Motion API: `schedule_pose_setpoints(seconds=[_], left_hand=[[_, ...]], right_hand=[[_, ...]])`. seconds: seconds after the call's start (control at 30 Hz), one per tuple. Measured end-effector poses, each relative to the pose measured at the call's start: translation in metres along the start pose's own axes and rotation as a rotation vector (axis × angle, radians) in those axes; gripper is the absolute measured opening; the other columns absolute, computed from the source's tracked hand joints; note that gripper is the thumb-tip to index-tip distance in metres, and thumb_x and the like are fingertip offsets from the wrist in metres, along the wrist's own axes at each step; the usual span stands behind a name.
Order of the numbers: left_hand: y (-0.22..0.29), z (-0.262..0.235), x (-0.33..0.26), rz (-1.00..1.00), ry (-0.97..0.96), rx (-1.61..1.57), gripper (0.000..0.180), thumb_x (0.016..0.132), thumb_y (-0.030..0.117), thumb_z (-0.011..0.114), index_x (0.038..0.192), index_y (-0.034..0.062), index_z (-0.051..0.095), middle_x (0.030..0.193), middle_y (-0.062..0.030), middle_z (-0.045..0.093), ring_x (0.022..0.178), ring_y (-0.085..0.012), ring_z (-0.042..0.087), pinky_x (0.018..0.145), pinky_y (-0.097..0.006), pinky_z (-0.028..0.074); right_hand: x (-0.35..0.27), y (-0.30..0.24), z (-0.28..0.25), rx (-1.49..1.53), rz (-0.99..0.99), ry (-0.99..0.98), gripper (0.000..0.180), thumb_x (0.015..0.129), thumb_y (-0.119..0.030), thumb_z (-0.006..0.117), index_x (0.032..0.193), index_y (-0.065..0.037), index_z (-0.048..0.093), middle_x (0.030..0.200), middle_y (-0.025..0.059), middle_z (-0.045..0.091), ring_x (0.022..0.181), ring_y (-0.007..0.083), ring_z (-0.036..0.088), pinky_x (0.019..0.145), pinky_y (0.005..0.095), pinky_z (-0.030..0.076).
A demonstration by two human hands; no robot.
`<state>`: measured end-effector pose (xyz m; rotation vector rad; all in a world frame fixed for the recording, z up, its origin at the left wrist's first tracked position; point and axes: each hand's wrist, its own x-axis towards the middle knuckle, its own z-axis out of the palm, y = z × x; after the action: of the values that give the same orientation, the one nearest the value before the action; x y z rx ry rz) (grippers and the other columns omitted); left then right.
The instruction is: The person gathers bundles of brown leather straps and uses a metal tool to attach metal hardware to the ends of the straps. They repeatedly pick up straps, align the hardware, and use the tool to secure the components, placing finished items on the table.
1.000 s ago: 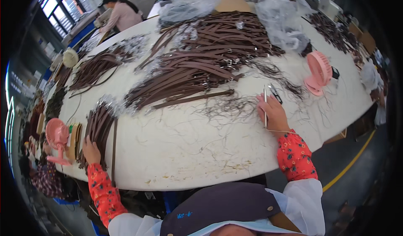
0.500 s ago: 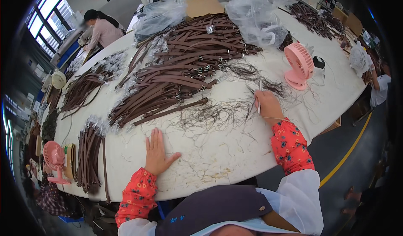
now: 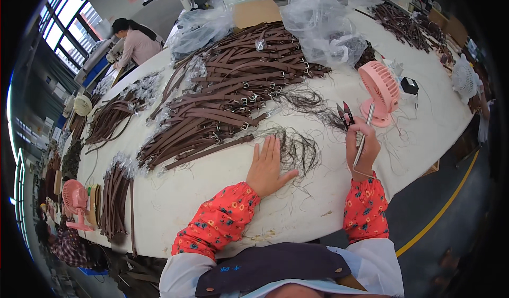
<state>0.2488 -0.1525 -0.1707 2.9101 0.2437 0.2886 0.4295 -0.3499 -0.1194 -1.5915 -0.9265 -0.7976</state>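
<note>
My left hand (image 3: 266,169) lies flat on the white table (image 3: 302,208), fingers stretched out. Its fingertips touch the edge of a tangle of dark loose threads (image 3: 301,154). Over the table to the right, my right hand (image 3: 365,148) is closed round a pair of dark-bladed thread snips (image 3: 345,115), points upward. A slim silver metal rod (image 3: 363,139) also sits in that hand, slanting across the fingers, and a thin band or cord crosses the wrist. Beyond my left hand is a large heap of brown straps with metal buckles (image 3: 228,99); one strap (image 3: 209,152) lies at its near edge.
A pink fan (image 3: 379,88) stands past my right hand beside a small black box (image 3: 409,85). Clear plastic bags (image 3: 323,27) lie at the back. Further strap bundles (image 3: 114,200) and another pink fan (image 3: 76,200) are at left. A co-worker (image 3: 139,46) sits at the far left.
My left hand has slid right and away from me, and the loose threads are now bunched closer together. My right hand has shifted right, with the snips now pointing up.
</note>
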Motion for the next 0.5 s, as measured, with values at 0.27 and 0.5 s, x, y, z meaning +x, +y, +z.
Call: schedule_pose_setpoints(seconds=[0.27, 0.5], left_hand=[[0.025, 0.050, 0.132, 0.174, 0.035, 0.047, 0.101, 0.095, 0.070, 0.043, 0.153, -0.0108, 0.024, 0.161, -0.0275, 0.025, 0.154, -0.0361, 0.017, 0.123, -0.056, 0.010], [0.026, 0.049, 0.244, 0.199, 0.018, -0.003, 0.072, 0.097, 0.046, 0.058, 0.149, 0.0000, 0.039, 0.158, -0.0201, 0.036, 0.150, -0.0339, 0.028, 0.120, -0.059, 0.019]], right_hand=[[0.001, 0.000, -0.014, 0.172, 0.096, 0.127, 0.020, 0.090, 0.011, 0.060, 0.104, -0.001, 0.053, 0.107, 0.0235, 0.071, 0.096, 0.0274, 0.072, 0.088, 0.0351, 0.055], [0.001, 0.010, -0.005, 0.163, 0.070, 0.119, 0.019, 0.087, 0.011, 0.063, 0.100, -0.001, 0.056, 0.104, 0.0236, 0.072, 0.093, 0.0248, 0.073, 0.082, 0.0322, 0.056]])
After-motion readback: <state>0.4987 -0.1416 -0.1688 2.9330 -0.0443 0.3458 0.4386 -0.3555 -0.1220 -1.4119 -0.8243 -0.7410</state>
